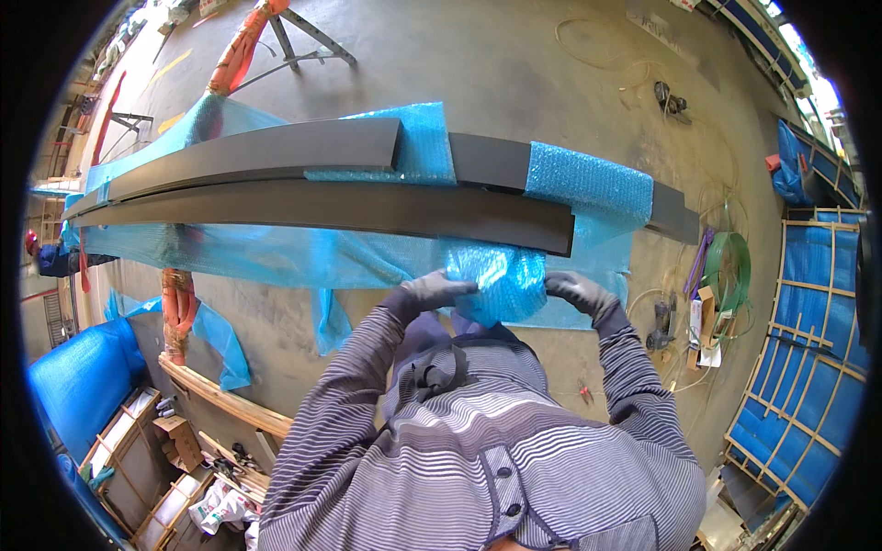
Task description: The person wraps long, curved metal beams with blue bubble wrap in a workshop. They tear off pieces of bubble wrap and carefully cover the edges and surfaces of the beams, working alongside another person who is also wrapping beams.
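Observation:
My left hand point(439, 289), in a grey work glove, grips the left edge of a blue bubble wrap sheet point(496, 283). On its right edge my right hand point(581, 292), gloved too, has its fingers closed. The sheet hangs in front of my body, its upper part against the near long dark profile point(367, 208). Behind lies another dark profile point(276, 156), and a third dark length point(491, 163) shows to the right. A second bubble wrap piece point(593, 184) drapes over that third length. Blue film point(266, 262) spreads beneath the profiles.
An orange-wrapped support point(179, 312) stands under the left part, another orange-wrapped bar point(241, 55) beyond. At right are a green strap coil point(730, 271) and blue panels with wooden slats point(808, 340). Wooden boards point(225, 397) lie at lower left. A person's dark sleeve point(69, 262) shows far left.

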{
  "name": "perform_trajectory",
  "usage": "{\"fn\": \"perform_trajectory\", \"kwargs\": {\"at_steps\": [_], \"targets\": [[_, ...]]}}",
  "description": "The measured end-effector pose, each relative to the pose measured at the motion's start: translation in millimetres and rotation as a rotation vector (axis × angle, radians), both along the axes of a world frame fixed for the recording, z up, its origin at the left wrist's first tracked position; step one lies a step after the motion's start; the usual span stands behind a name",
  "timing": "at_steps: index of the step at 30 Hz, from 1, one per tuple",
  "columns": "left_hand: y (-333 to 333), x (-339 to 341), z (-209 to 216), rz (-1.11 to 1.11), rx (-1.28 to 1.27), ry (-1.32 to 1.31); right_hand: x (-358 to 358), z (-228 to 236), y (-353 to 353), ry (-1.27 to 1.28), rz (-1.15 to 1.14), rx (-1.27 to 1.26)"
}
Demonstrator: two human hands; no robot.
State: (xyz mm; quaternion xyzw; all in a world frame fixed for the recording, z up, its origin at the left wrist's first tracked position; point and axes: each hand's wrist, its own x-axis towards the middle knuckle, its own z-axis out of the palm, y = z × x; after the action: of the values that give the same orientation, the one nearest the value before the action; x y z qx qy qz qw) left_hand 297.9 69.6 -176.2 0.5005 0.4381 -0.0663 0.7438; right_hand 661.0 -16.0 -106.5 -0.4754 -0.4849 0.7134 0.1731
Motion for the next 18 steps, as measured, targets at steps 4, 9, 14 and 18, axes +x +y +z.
{"fn": "perform_trajectory", "kwargs": {"at_steps": [4, 9, 14, 18], "targets": [[63.9, 16.0, 49.1, 0.260, -0.224, -0.585, -6.7, 33.6, 18.9, 0.877, -0.529, -0.394], [91.6, 58.9, 107.0, 0.808, -0.866, -1.037, -66.5, 23.7, 24.9, 0.924, -1.028, -0.371], [99.2, 88.5, 113.2, 1.159, -0.845, -0.867, -90.5, 38.5, -4.8, 0.759, -0.530, -0.441], [112.7, 81.0, 97.9, 0.960, -0.812, -0.733, -79.5, 94.8, 32.5, 0.931, 0.004, -0.050]]}}
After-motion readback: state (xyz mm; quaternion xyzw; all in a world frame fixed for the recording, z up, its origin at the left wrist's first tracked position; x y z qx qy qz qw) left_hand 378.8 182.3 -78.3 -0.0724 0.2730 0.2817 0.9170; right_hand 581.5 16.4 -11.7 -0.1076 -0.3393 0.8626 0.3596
